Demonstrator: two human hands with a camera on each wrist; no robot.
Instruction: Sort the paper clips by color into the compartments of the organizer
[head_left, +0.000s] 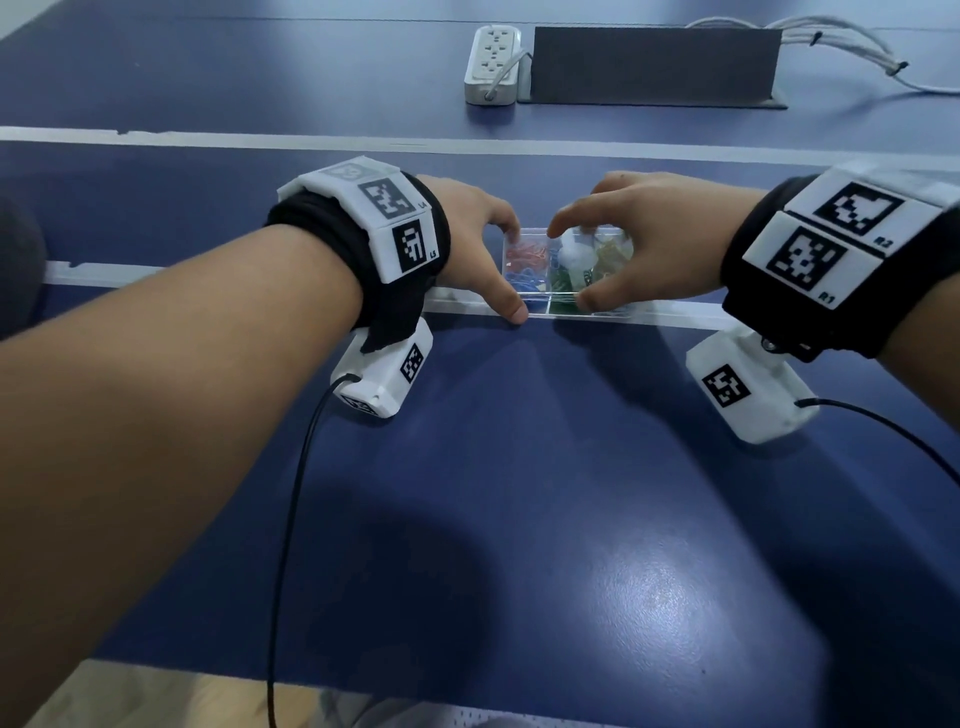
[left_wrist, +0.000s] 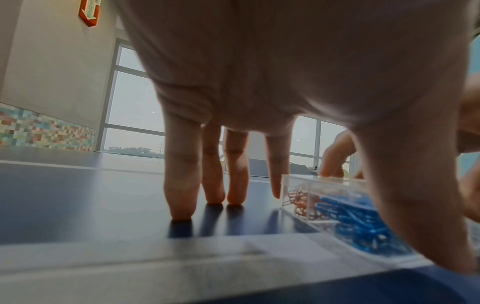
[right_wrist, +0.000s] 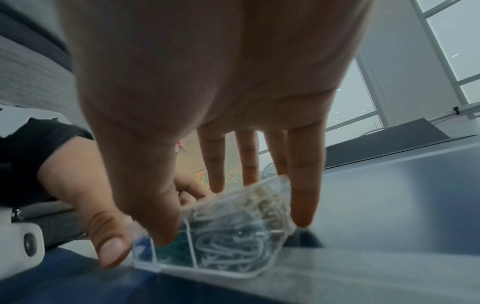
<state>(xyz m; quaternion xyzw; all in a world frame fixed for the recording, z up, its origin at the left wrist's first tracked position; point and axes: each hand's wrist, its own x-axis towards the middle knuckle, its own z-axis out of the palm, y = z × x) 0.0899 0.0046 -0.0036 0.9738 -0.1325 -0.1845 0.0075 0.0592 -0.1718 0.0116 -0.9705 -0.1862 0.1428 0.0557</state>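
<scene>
A clear organizer (head_left: 561, 310) sits on the blue table across a white stripe. Its compartments hold red clips (head_left: 524, 252), blue clips (head_left: 524, 283), green clips (head_left: 561, 280), white clips (head_left: 574, 254) and pale gold clips (head_left: 613, 252). My left hand (head_left: 514, 270) holds the box's left end, thumb on the near wall and index finger at the far corner; its other fingers (left_wrist: 182, 185) stand straight on the table. My right hand (head_left: 574, 265) grips the right part, thumb (right_wrist: 155, 216) on the near rim and fingers over the far edge. The left wrist view shows the blue clips (left_wrist: 358, 224) through the wall.
A white power strip (head_left: 492, 62) and a dark grey panel (head_left: 654, 62) stand at the back of the table, with white cables (head_left: 852, 47) to the right. Black wrist-camera cords (head_left: 291, 493) trail toward me. The table's near edge lies at the bottom.
</scene>
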